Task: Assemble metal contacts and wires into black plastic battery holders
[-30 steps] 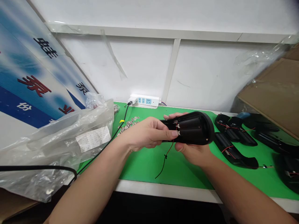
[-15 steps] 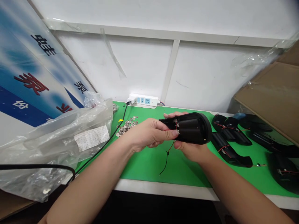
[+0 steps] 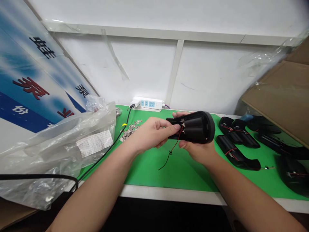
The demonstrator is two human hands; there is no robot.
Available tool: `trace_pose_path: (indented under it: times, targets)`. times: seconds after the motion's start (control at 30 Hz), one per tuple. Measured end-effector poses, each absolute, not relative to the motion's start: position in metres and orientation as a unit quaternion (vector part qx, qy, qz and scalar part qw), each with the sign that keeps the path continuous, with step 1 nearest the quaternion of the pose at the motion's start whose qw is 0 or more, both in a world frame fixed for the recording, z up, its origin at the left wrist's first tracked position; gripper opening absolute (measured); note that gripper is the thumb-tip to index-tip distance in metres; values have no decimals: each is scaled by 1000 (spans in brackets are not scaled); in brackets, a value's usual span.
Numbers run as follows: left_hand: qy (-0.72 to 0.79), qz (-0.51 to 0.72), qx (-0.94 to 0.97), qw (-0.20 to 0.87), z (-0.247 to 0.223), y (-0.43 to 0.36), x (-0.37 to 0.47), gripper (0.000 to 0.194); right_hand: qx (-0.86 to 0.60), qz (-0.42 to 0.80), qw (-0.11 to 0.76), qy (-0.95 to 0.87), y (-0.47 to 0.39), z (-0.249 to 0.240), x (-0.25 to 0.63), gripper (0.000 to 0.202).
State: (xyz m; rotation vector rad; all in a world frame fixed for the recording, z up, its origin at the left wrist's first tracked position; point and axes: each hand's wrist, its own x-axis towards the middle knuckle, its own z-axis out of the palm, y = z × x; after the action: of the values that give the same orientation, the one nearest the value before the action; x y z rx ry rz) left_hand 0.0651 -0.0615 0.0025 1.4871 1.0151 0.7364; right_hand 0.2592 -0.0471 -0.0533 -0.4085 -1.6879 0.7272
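A black plastic housing (image 3: 196, 127) with rounded channels and small metal contacts is held above the green mat (image 3: 145, 167). My right hand (image 3: 195, 149) wraps round it from beneath, the thumb at its near edge and fingertips showing behind it. My left hand (image 3: 160, 130) pinches at the contacts on the housing's left part, thumb and forefinger together where the red wire starts; what lies between the fingertips is hidden. A thin red and black wire (image 3: 171, 152) with a small knot hangs down from there.
Small metal parts (image 3: 130, 130) lie in a pile left of my hands, beside a black cable (image 3: 103, 154). A white power strip (image 3: 151, 103) is at the wall. Several black housings (image 3: 238, 154) lie right; plastic bags (image 3: 58, 148) left; a cardboard box (image 3: 280, 93) right.
The housing has tilted and shifted slightly left and up. My left fingers have moved up a little along the contacts, and the hanging wire has swung left.
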Motion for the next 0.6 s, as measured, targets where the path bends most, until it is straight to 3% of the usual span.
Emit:
trace_pose_path:
  times: [0.2, 0.4, 0.6]
  targets:
    - [529, 410, 657, 348, -4, -63, 70, 31, -156, 166, 586, -777, -39, -62, 264, 78]
    - [476, 520, 607, 367, -1, -63, 72, 33, -243, 63, 569, -783, -42, -56, 265, 68]
    - [395, 598, 603, 349, -16, -54, 76, 47, -291, 126, 580, -750, -45, -60, 263, 72]
